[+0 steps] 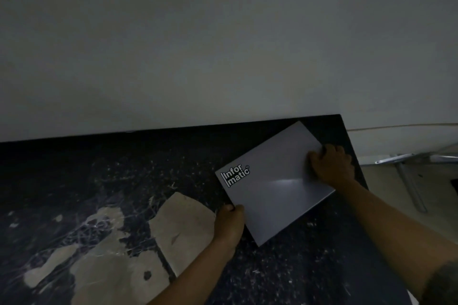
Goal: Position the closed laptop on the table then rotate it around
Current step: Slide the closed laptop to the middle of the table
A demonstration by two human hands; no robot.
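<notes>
A closed grey laptop (pixel 272 186) with a white "Informatic" sticker lies flat and turned at an angle on the black table (pixel 124 168), near its far right corner. My left hand (pixel 229 223) grips the laptop's near left edge, thumb on the lid. My right hand (pixel 330 164) holds the far right edge, fingers curled over it.
The dark tabletop is badly worn, with large pale patches (pixel 183 228) where the surface has peeled. A plain wall (pixel 223 44) runs right behind the table. Beyond the table's right edge stands a metal frame with a tubular leg (pixel 409 181) on a light floor.
</notes>
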